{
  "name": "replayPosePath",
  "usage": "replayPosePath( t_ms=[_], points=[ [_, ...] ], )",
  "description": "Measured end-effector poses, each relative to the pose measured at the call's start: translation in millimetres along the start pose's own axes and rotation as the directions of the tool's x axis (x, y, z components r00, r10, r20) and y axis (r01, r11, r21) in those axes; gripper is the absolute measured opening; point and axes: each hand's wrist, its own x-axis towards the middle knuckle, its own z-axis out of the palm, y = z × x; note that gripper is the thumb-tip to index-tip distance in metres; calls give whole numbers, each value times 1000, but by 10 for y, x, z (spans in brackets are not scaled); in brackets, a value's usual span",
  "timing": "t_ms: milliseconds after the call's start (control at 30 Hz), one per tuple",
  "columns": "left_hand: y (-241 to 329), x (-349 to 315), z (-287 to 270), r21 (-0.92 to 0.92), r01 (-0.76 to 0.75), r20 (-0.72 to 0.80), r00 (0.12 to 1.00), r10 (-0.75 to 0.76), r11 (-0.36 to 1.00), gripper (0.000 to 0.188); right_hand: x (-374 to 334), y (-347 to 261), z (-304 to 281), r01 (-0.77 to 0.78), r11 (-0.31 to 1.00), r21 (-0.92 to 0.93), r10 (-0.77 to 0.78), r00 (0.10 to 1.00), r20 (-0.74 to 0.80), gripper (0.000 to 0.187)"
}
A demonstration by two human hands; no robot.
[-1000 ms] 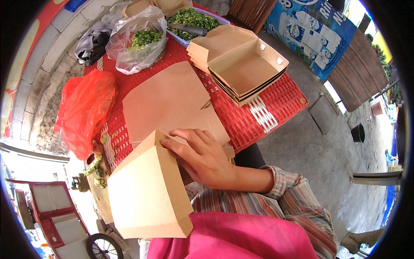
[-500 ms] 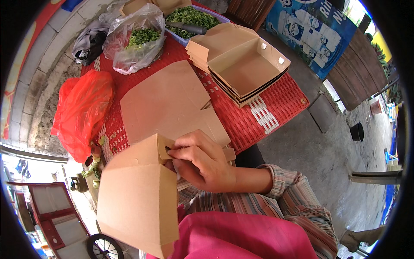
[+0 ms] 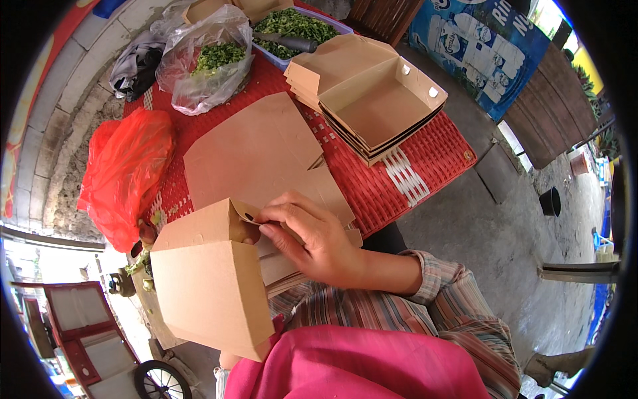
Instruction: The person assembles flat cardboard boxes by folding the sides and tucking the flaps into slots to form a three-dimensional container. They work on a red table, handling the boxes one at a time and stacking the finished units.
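A brown cardboard box [image 3: 209,286], partly folded, is held up in front of me, tilted, at the lower left. At its upper corner my right hand [image 3: 316,243] pinches the edge of a small flap with a dark slot, thumb and forefinger together. Most of my left hand [image 3: 250,233] is hidden behind the box; a bit of finger shows inside the corner, gripping the box from there. Beneath and beyond lie flat cardboard blanks [image 3: 249,153] on the red woven table [image 3: 435,149].
Folded open boxes [image 3: 382,110] are stacked at the table's right. Farther back stand a clear bag [image 3: 206,86] of chopped greens and a blue tray [image 3: 342,28] of greens with a dark-handled tool [image 3: 292,42]. A red plastic bag [image 3: 126,173] hangs over the left edge.
The box has tipped and its upper corner has shifted slightly up and left. My right fingers have slid to the flap's edge and opened a little, baring the slot.
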Motion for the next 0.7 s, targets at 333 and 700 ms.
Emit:
replayPosePath(
  t_ms=[333, 700],
  points=[
    [5, -12, -8, 4, -12, 7, 1000, 12, 1000, 23, 3, -9, -92, 22, 999, 38, -23, 999, 39, 17],
    [-1, -29, -21, 22, -38, 8, 999, 38, 999, 23, -1, 26, -104, 171, 984, -58, -168, 984, 51, 23]
  ],
)
